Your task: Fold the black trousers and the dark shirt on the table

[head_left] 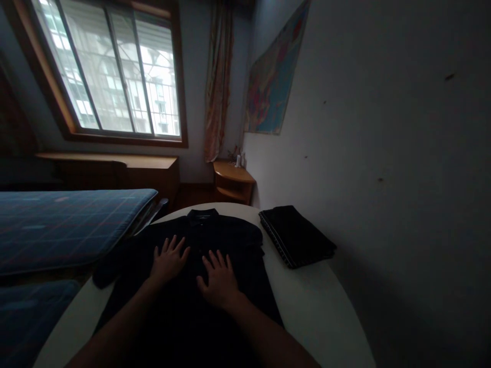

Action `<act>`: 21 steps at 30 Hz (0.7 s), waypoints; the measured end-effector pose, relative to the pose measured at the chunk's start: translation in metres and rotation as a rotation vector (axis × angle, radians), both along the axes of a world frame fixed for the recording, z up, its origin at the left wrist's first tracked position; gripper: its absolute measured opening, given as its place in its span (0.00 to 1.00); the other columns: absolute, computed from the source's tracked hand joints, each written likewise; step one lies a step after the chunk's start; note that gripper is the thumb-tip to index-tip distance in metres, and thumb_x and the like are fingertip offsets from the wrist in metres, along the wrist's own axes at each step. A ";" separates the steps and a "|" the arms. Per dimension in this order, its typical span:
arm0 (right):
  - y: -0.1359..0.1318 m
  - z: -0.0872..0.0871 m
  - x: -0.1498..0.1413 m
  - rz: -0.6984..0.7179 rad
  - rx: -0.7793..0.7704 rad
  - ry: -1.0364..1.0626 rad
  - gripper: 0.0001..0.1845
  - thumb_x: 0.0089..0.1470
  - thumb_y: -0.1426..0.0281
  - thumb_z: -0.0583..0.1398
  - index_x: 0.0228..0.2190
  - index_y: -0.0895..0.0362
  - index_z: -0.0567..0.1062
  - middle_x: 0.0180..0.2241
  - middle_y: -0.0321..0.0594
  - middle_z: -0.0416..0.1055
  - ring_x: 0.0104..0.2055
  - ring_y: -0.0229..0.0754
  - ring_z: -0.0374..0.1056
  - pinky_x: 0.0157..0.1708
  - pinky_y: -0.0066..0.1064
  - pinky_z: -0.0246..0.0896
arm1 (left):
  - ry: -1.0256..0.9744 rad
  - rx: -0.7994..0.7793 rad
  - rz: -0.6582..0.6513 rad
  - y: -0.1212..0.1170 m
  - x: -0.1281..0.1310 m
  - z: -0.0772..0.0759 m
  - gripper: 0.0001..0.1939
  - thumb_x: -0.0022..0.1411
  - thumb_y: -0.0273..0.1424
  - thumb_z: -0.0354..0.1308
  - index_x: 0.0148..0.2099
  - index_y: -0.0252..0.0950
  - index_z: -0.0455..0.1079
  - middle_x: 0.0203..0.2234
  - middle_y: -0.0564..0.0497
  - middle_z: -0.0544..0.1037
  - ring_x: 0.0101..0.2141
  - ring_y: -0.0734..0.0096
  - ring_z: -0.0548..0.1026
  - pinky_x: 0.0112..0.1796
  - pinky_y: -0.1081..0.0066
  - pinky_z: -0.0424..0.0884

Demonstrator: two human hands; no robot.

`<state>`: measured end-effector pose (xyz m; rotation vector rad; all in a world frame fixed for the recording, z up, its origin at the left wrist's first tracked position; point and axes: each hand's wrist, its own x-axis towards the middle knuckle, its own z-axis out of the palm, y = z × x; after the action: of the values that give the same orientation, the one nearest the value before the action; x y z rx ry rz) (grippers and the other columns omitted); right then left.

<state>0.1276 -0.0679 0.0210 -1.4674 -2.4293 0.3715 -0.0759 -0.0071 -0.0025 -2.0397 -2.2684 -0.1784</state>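
A dark polo shirt [192,306] lies spread on a round white table [318,306], its collar at the far edge and its front facing up. My left hand [169,259] rests on the chest, left of the button placket, with fingers spread. On the other side of the placket, my right hand [219,280] lies on the cloth a little nearer to me, fingers also apart. Neither hand grips anything. The left sleeve reaches over the table's left side, while the right sleeve looks tucked or bunched. Dim light hides much of the lower shirt.
Folded black cloth [297,235] with pale edge stitching sits at the table's right, near the wall [383,128]. A mattress with blue checks [69,225] adjoins the left side. Beyond are a corner shelf [233,172], a wooden desk [149,162] and a window.
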 end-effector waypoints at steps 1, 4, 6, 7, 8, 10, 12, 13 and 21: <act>-0.007 0.001 -0.003 0.008 -0.007 0.001 0.37 0.64 0.49 0.46 0.67 0.54 0.54 0.70 0.46 0.42 0.72 0.55 0.34 0.67 0.56 0.27 | 0.006 -0.010 0.003 -0.006 -0.005 -0.001 0.30 0.71 0.43 0.40 0.71 0.42 0.51 0.69 0.44 0.50 0.67 0.45 0.48 0.60 0.41 0.49; -0.028 0.004 -0.011 0.064 -0.034 0.006 0.39 0.64 0.47 0.44 0.68 0.55 0.52 0.70 0.47 0.40 0.72 0.56 0.31 0.66 0.59 0.24 | 0.033 -0.027 -0.010 -0.022 -0.024 -0.002 0.30 0.70 0.41 0.42 0.71 0.43 0.52 0.70 0.45 0.49 0.67 0.44 0.47 0.60 0.40 0.49; -0.039 0.005 -0.016 0.116 -0.052 0.015 0.40 0.64 0.45 0.43 0.68 0.55 0.51 0.70 0.47 0.39 0.72 0.57 0.30 0.66 0.60 0.23 | 0.050 -0.029 -0.043 -0.031 -0.036 -0.003 0.28 0.69 0.40 0.44 0.69 0.44 0.57 0.69 0.47 0.50 0.67 0.42 0.47 0.60 0.39 0.48; -0.042 0.006 -0.017 0.143 -0.062 0.020 0.40 0.63 0.44 0.43 0.68 0.54 0.51 0.70 0.47 0.39 0.72 0.57 0.30 0.66 0.61 0.23 | 0.048 -0.028 -0.055 -0.035 -0.041 -0.003 0.28 0.68 0.39 0.44 0.68 0.45 0.59 0.69 0.47 0.51 0.67 0.42 0.47 0.60 0.38 0.48; -0.041 0.006 -0.017 0.168 -0.071 0.024 0.40 0.63 0.44 0.42 0.68 0.53 0.51 0.70 0.46 0.40 0.72 0.56 0.30 0.66 0.60 0.23 | 0.041 -0.024 -0.061 -0.037 -0.045 -0.003 0.27 0.68 0.40 0.45 0.67 0.46 0.61 0.69 0.48 0.52 0.67 0.42 0.48 0.59 0.38 0.47; -0.033 0.006 -0.011 0.185 -0.075 0.032 0.39 0.63 0.43 0.41 0.67 0.51 0.53 0.70 0.43 0.42 0.72 0.54 0.33 0.67 0.57 0.26 | 0.017 -0.018 -0.058 -0.040 -0.048 -0.002 0.27 0.68 0.42 0.45 0.66 0.46 0.62 0.69 0.47 0.53 0.67 0.43 0.48 0.59 0.38 0.47; -0.016 0.005 0.002 0.131 -0.060 0.021 0.38 0.64 0.43 0.41 0.66 0.50 0.56 0.70 0.40 0.44 0.72 0.52 0.35 0.67 0.52 0.28 | 0.002 -0.018 -0.036 -0.039 -0.047 -0.001 0.28 0.68 0.43 0.44 0.67 0.45 0.61 0.69 0.46 0.53 0.67 0.43 0.49 0.59 0.38 0.47; -0.006 0.005 0.011 0.071 -0.049 0.001 0.38 0.64 0.44 0.42 0.66 0.50 0.56 0.70 0.40 0.45 0.72 0.52 0.35 0.67 0.50 0.29 | -0.002 -0.020 -0.028 -0.039 -0.045 -0.001 0.29 0.68 0.44 0.43 0.68 0.44 0.59 0.69 0.46 0.52 0.67 0.43 0.48 0.59 0.38 0.47; 0.046 0.028 0.086 -0.604 0.166 -0.427 0.34 0.65 0.56 0.50 0.58 0.71 0.69 0.64 0.63 0.54 0.69 0.70 0.39 0.64 0.58 0.20 | 0.021 -0.080 0.053 -0.036 -0.037 0.001 0.33 0.69 0.44 0.40 0.72 0.41 0.48 0.70 0.46 0.46 0.68 0.44 0.45 0.60 0.41 0.47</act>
<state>0.2139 -0.0219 0.0492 -2.2606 -2.0632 -0.2941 -0.1125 -0.0434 -0.0018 -2.0055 -2.3505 -0.0635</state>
